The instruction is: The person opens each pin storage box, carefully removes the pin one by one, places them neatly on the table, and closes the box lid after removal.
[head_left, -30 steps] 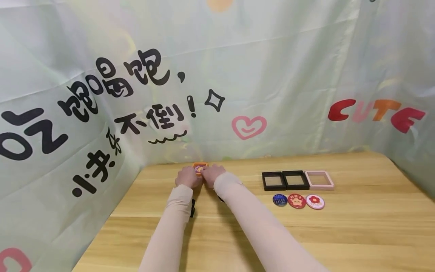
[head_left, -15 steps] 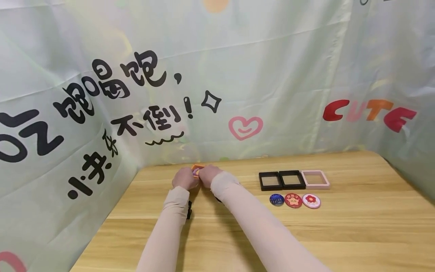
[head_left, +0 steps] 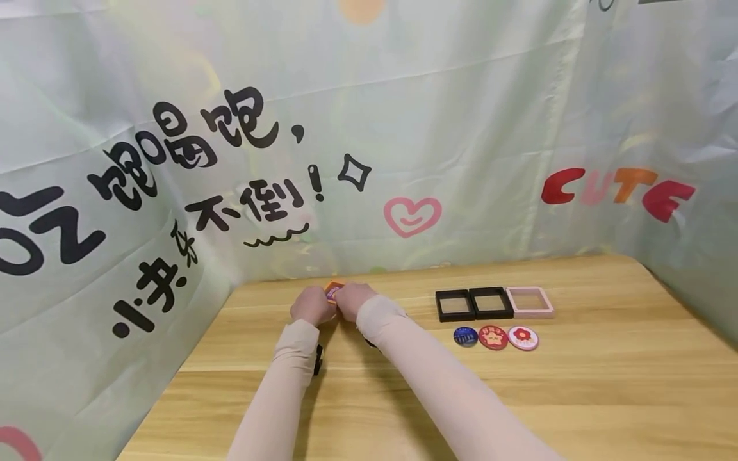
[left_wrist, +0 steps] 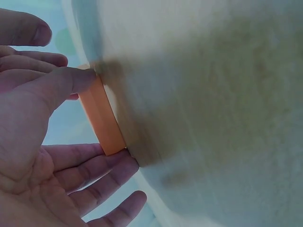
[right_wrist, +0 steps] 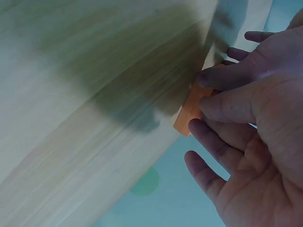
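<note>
Near the back left of the table, both hands hold a small orange square frame (head_left: 337, 282) with a purple round badge (head_left: 332, 292) inside. In the head view the frame sits turned at an angle, partly covered by the hands. My left hand (head_left: 314, 306) pinches it from the left; in the left wrist view the thumb lies at one end of the orange side wall (left_wrist: 105, 124) and fingertips at the other. From the right, my right hand (head_left: 353, 301) grips it, the thumb against the orange side wall (right_wrist: 189, 112) in the right wrist view.
To the right, two black square frames (head_left: 471, 315) and a pink one (head_left: 533, 314) stand in a row. Before them lie a blue badge (head_left: 465, 337), a red star badge (head_left: 493, 337) and a white flower badge (head_left: 523, 338). Printed cloth (head_left: 484, 141) hangs behind the table.
The orange frame has turned and come slightly toward me, with both hands around it. The row of frames and the badges keep their places on the table while the head view shifts a little.
</note>
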A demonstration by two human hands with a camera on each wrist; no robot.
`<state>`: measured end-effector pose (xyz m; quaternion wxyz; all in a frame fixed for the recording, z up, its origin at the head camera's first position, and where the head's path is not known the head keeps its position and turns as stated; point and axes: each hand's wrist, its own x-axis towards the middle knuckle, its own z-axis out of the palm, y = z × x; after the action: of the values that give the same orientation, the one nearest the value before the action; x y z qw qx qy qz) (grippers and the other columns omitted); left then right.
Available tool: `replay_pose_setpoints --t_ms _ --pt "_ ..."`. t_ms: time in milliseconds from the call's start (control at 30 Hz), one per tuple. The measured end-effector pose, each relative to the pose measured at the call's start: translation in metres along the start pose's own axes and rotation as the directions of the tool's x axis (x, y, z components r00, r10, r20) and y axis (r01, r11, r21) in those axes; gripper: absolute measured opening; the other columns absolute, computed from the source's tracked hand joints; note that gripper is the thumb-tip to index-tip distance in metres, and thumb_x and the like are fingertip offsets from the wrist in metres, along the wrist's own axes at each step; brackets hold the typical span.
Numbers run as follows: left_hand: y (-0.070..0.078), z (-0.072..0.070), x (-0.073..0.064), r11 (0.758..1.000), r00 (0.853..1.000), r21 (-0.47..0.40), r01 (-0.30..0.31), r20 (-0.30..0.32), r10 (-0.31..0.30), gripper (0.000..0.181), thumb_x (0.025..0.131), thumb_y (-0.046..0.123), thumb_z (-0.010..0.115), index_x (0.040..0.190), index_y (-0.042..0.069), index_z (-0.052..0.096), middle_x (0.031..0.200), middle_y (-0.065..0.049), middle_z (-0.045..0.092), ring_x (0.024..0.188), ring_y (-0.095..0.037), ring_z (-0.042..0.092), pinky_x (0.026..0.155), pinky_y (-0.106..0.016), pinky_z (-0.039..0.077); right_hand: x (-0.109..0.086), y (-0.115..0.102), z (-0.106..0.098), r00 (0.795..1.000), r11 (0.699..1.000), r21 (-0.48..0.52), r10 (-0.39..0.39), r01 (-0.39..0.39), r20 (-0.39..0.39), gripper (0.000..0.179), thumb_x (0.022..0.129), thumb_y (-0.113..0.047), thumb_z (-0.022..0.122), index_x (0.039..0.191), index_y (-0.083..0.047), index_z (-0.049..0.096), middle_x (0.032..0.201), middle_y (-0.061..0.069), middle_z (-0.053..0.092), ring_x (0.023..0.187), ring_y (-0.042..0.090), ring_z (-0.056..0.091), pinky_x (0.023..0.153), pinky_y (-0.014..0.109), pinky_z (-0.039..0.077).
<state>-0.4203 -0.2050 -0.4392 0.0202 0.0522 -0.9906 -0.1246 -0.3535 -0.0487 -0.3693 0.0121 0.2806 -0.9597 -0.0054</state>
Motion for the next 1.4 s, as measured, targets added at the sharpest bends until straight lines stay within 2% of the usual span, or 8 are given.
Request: replay_pose_setpoints --t_ms 200,367,433,567,833,1033,1233,1400 --pt "-0.047 0.061 0.070 0.998 0.998 0.027 -0.057 0.012 0.057 0.035 0.076 0.048 0.084 0.084 0.017 0.071 0.093 -0.009 0.073 0.074 -0.024 0.065 0.053 -0.042 0.053 0.004 0.001 0.006 1.000 1.000 -0.031 0.004 -0.004 0.017 0.015 0.107 -0.017 0.064 0.111 -0.014 0.078 0.111 0.007 0.080 0.097 0.021 0.075 0.081 0.035 0.063" --pt "-0.048 0.066 0.072 0.996 0.996 0.031 -0.084 0.005 0.084 0.035 0.074 0.051 0.084 0.077 0.019 0.068 0.086 -0.005 0.070 0.071 -0.023 0.064 0.051 -0.040 0.051 -0.003 0.002 0.005 1.000 1.000 0.001 0.009 -0.009 0.017 0.012 0.105 -0.015 0.066 0.107 -0.013 0.078 0.109 0.007 0.080 0.093 0.020 0.073 0.080 0.034 0.062" --pt "-0.040 0.054 0.055 0.994 0.993 0.019 -0.112 -0.027 0.113 0.035 0.074 0.050 0.083 0.075 0.019 0.067 0.084 -0.005 0.069 0.072 -0.024 0.064 0.053 -0.041 0.052 -0.006 0.003 0.003 1.000 1.000 0.031 0.005 -0.005 0.011 0.010 0.104 -0.013 0.068 0.106 -0.012 0.078 0.109 0.007 0.080 0.092 0.020 0.072 0.081 0.033 0.061" --pt "-0.035 0.048 0.043 0.993 0.992 -0.008 -0.121 -0.041 0.120 0.035 0.072 0.048 0.083 0.072 0.019 0.064 0.080 -0.004 0.068 0.070 -0.024 0.061 0.053 -0.041 0.050 -0.010 0.007 0.003 1.000 0.997 0.071 -0.011 0.010 0.010 0.008 0.103 -0.011 0.070 0.103 -0.012 0.078 0.110 0.008 0.080 0.088 0.019 0.069 0.080 0.032 0.059" --pt "-0.048 0.067 0.061 0.989 0.989 -0.032 -0.146 -0.019 0.146 0.032 0.069 0.045 0.084 0.069 0.021 0.064 0.075 -0.003 0.066 0.063 -0.022 0.058 0.049 -0.038 0.047 -0.015 0.009 0.002 0.999 0.997 0.064 -0.039 0.039 0.002 0.011 0.104 -0.011 0.068 0.104 -0.012 0.079 0.111 0.007 0.080 0.084 0.016 0.062 0.079 0.030 0.055" --pt "-0.038 0.052 0.035 0.979 0.978 -0.030 -0.201 -0.069 0.199 0.033 0.074 0.043 0.083 0.071 0.019 0.061 0.075 -0.004 0.065 0.064 -0.023 0.055 0.054 -0.044 0.047 -0.019 0.008 -0.001 0.999 0.996 0.082 -0.043 0.042 0.009 0.009 0.103 -0.010 0.069 0.101 -0.011 0.077 0.106 0.008 0.080 0.079 0.016 0.058 0.074 0.029 0.052" --pt "-0.011 0.010 -0.019 0.958 0.961 -0.091 -0.272 -0.071 0.266 0.030 0.077 0.033 0.083 0.070 0.016 0.059 0.071 -0.003 0.060 0.063 -0.021 0.053 0.054 -0.039 0.045 -0.026 0.009 -0.006 0.999 0.993 0.108 -0.050 0.048 0.016 0.007 0.101 -0.008 0.071 0.101 -0.011 0.077 0.102 0.009 0.079 0.078 0.017 0.058 0.074 0.029 0.052" --pt "0.018 -0.025 -0.059 0.961 0.968 -0.114 -0.251 -0.042 0.248 0.025 0.079 0.024 0.083 0.071 0.011 0.063 0.071 -0.005 0.061 0.064 -0.021 0.054 0.054 -0.034 0.043 -0.032 0.011 -0.006 0.998 0.995 0.077 -0.069 0.069 0.005 0.007 0.101 -0.008 0.071 0.102 -0.012 0.077 0.101 0.007 0.079 0.078 0.016 0.059 0.074 0.028 0.052"
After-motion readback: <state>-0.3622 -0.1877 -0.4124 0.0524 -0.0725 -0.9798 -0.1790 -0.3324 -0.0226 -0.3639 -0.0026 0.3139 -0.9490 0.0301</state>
